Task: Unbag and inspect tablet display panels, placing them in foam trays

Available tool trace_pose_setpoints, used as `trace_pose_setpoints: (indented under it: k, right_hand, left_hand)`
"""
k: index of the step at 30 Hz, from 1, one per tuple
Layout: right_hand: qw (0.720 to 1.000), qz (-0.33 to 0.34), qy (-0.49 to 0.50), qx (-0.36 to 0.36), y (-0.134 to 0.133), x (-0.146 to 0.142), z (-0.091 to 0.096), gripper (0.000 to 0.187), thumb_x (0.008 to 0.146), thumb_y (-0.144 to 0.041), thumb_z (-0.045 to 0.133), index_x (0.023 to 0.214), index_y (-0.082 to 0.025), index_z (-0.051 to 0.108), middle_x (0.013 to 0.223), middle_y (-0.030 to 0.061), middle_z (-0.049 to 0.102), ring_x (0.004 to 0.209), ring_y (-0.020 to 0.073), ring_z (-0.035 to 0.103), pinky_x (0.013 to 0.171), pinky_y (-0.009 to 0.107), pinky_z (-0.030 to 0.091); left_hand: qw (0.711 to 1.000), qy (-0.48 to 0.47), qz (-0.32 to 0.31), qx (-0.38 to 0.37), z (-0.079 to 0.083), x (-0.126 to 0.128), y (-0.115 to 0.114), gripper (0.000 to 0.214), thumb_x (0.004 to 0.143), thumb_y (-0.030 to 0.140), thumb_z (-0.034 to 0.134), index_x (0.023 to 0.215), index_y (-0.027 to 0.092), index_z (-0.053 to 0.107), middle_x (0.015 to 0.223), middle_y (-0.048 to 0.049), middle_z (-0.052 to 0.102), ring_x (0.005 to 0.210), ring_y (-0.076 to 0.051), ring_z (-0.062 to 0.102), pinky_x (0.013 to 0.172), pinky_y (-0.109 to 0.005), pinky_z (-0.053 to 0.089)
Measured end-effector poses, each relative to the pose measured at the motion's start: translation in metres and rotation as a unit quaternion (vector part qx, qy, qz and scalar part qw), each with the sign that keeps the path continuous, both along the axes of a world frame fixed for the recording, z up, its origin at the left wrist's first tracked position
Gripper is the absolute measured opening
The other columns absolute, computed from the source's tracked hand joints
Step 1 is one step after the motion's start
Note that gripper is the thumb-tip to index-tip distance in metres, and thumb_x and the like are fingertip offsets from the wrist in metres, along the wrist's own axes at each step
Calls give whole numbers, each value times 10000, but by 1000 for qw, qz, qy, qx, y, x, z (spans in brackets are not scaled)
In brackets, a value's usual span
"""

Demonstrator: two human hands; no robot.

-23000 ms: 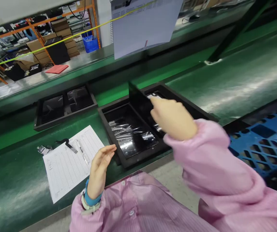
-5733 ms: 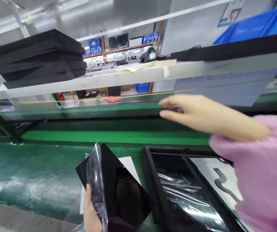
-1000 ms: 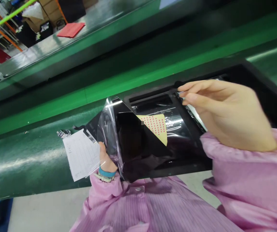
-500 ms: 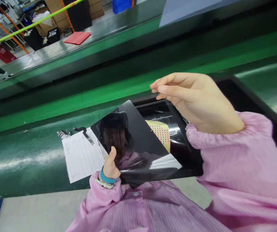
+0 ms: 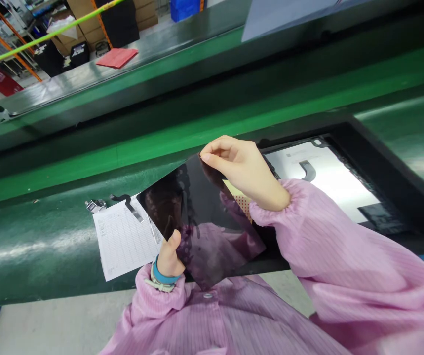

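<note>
A glossy black sheet-like panel is tilted in front of my body, with reflections across its face. My left hand grips its lower left edge, thumb on top and the other fingers hidden beneath. At the panel's top corner, thumb and forefinger of my right hand are pinched together; whether they also hold a thin film there I cannot make out. Behind the panel, partly covered by my right wrist, shows a yellow sheet with red dots.
A silvery plate with a dark frame lies on a black mat at the right. To the left are a printed paper form, a black strap and a small metal clip on the green bench. A red folder lies beyond.
My right hand has moved left and down from the air to the panel's top corner. The silvery plate at right has come into view. My left hand keeps its hold.
</note>
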State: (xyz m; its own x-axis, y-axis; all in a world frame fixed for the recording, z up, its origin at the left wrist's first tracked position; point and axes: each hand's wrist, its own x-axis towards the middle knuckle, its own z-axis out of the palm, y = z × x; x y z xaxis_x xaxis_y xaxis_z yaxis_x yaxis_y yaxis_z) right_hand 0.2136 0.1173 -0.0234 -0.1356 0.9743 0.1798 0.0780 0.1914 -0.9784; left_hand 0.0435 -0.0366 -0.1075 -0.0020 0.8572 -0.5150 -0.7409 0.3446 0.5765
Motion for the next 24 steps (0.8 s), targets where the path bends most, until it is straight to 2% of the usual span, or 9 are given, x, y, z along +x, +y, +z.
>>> trace_pose_setpoints:
  k: [4,8,10,12,14,16,18,21,24]
  right_hand:
    - [998,-41,-29,25,-4,-6,0,243,785,-381,666,817,-142,639,928,63,631,806,136,606,741,269,508]
    - [999,-36,-26,-26,-1,-3,2,447,783,-469,657,1085,-179,500,929,41,634,762,137,623,640,243,512]
    - [997,-25,-41,-53,-1,10,5,546,845,-597,570,1193,-193,453,1012,54,647,826,148,646,659,248,534]
    - [995,-25,-81,-60,-6,32,7,608,894,-721,475,1196,-196,527,1133,75,642,989,165,643,740,248,544]
    - [988,-36,-135,-63,-18,58,4,659,852,-791,545,1111,-189,615,1122,79,652,1022,177,625,729,223,517]
    - [979,-21,-179,-93,-35,81,-4,669,761,-776,696,1031,-168,635,878,74,672,772,161,625,562,208,439]
    - [971,43,-190,-137,-53,91,-15,686,744,-764,724,1060,-161,638,690,45,637,555,154,579,448,223,394]
    - [972,104,-155,-145,-76,76,-25,735,825,-751,644,1279,-173,603,764,59,680,611,186,654,496,258,523]
    - [986,80,-120,-89,-87,45,-19,658,909,-694,564,1300,-167,608,1010,107,708,834,198,716,676,264,615]
  left_hand:
    - [1000,-4,-17,1,-2,0,-1,543,694,475,834,1164,236,707,1279,-95,722,1436,-372,484,1203,-587,405]
    - [999,-19,-44,17,4,-1,3,546,598,476,895,1059,233,732,1150,-95,767,1434,-370,486,1213,-577,391]
    - [998,-33,-40,22,8,-1,6,520,549,487,920,984,251,757,1115,-78,779,1443,-366,476,1228,-574,372]
    - [998,-39,-30,28,11,-3,8,465,532,523,922,892,264,782,1054,-63,792,1460,-357,455,1242,-561,354]
    - [999,-29,-7,33,10,-7,9,436,527,569,909,821,269,795,992,-60,799,1474,-350,437,1252,-545,344]
    - [998,-27,31,39,6,-13,10,414,550,584,890,817,278,808,962,-53,804,1467,-338,452,1258,-522,342]
    - [995,-53,66,56,1,-19,10,364,612,547,867,868,293,823,952,-43,808,1421,-313,515,1258,-474,350]
    - [988,-98,66,98,-1,-24,11,290,715,532,814,917,324,831,958,-13,811,1275,-253,650,1234,-356,380]
    - [980,-129,28,146,2,-25,10,262,742,534,802,944,367,824,1016,27,799,1151,-239,718,1230,-343,384]
